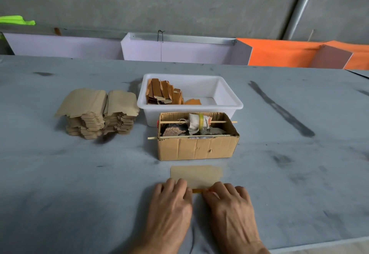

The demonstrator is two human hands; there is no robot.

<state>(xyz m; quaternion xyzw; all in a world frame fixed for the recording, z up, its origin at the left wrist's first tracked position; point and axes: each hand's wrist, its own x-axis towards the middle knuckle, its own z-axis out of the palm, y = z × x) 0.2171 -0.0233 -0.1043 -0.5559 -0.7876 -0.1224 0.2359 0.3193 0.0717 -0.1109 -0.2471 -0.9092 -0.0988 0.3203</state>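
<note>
Cardboard sheet [196,174], left hand [171,200], right hand [229,202] pressing

Card blank [196,175]: thin tan kraft sheet, roughly rect., lying flat on the grey surface [79,184] w/ long sides running left-right, far right corner blurring out. Its near edge is showing a narrow orange-yellow strip [199,190], looking like a folded-over flap, running along the sheet's front. Left grip [171,204] is resting fingertips on the near left corner; right grip [227,204] is touching the strip's right end, fingers bent, pinching or just pressing, can't tell
</note>
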